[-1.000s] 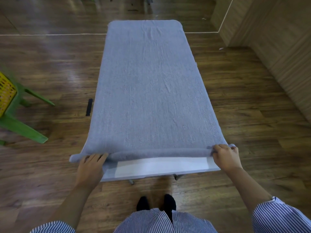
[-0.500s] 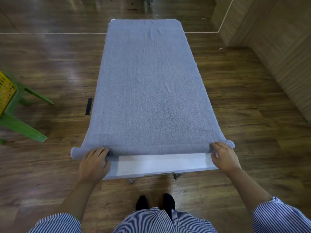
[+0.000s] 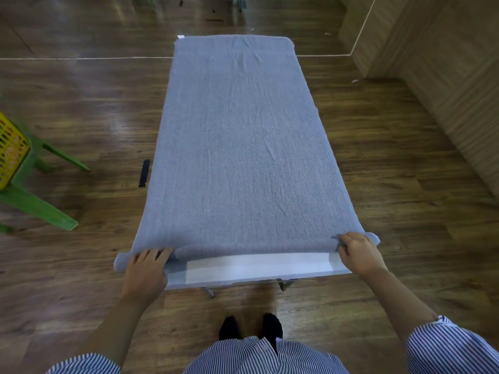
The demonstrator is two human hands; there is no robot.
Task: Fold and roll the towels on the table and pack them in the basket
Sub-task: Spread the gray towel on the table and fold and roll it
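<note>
— Two hands on my feed, both at the near end of the grey towel. That towel lies flat along the whole desk, its near edge turned up into a thin roll, with a strip of white desk top bare just in front of the roll.

— What are your hands doing?

— My left hand lies over the roll's left end with fingers straight, pressing down on it. My right hand has its fingers curled over the roll's right end and grips it. Each end of the roll sticks out a little past the desk's sides.

— Anything around that gets in the way?

— Nothing lies on the towel itself. Off to my left, well apart from the desk, I see a yellow basket with a slotted wall, cut off by the frame edge. It sits on a green stand with splayed legs. A short black strip lies on the floor just beside the desk's left side.

— And the room?

— Dark, glossy wooden floor all round, with a thin pale line running across it near the far end of the desk. A light wood-panelled wall stands at the right. Below, I see striped sleeves, striped clothing and two dark shoes close to the desk's metal legs.
</note>
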